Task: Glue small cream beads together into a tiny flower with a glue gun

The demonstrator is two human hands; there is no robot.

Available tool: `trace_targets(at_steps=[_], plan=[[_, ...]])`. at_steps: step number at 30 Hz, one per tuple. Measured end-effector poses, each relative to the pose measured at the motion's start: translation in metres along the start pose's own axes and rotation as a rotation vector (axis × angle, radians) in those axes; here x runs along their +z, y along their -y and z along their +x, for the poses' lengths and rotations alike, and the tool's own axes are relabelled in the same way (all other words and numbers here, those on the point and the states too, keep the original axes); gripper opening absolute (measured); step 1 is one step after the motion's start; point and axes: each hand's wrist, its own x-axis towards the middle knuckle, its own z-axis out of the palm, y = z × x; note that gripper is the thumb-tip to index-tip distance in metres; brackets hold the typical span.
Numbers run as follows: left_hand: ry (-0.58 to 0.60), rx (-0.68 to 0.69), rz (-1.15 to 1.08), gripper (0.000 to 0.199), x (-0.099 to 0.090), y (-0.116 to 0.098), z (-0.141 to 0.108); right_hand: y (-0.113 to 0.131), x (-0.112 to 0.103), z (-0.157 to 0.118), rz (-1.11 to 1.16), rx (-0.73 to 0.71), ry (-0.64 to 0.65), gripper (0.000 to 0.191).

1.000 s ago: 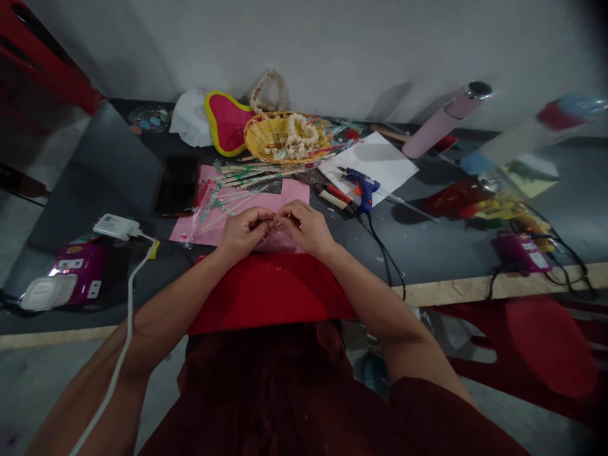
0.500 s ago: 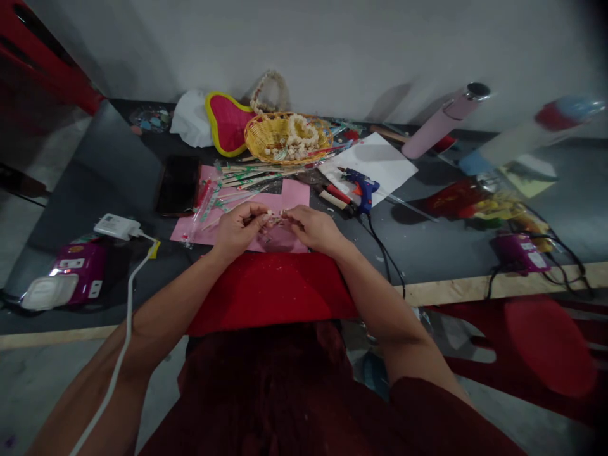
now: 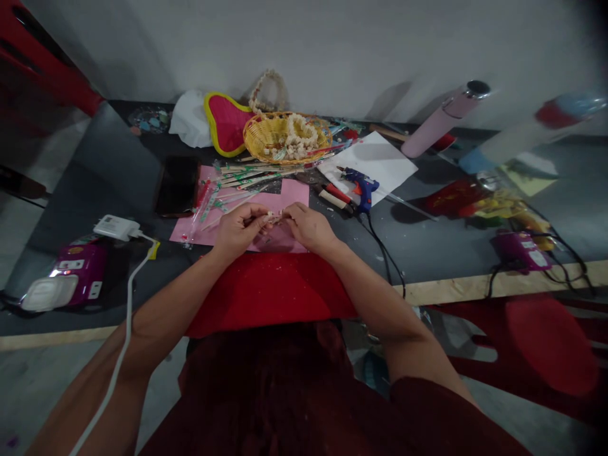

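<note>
Over the pink paper [image 3: 295, 193], my left hand [image 3: 237, 231] pinches a small pale beaded piece [image 3: 274, 218]. The fingertips of my right hand [image 3: 308, 227] close on the other end of that piece, so the hands nearly meet. Fine detail of the piece is too small to tell. Thin sticks [image 3: 247, 180] with green and red bits lie just beyond my left hand. Past my right hand are red-and-white handled pliers [image 3: 335, 197] and a blue glue gun [image 3: 361, 187].
A yellow basket [image 3: 259, 142] with pale beaded strings stands behind. A phone [image 3: 178, 187], white charger [image 3: 116, 227] and purple power block [image 3: 78, 272] are left. A pink flask [image 3: 439, 123] stands right. A white cable crosses my left forearm.
My right hand has shifted slightly left, bringing its fingertips closer to my left hand at the small piece. My left hand has barely moved.
</note>
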Motion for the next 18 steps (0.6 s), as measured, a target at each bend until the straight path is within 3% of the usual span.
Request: trace_targets(at_steps=[4,12,18], plan=[[0.021,0.002,0.036,0.024,0.000,0.000,-0.001,0.000,-0.003,0.000,0.196,-0.065,-0.144,0.012],[0.057,-0.023,0.077,0.021,0.001,-0.002,-0.002,0.008,-0.007,-0.001,0.286,-0.267,-0.135,0.016],[0.083,0.019,0.125,0.020,0.002,0.004,-0.002,0.010,-0.004,-0.001,0.282,-0.199,-0.133,0.014]])
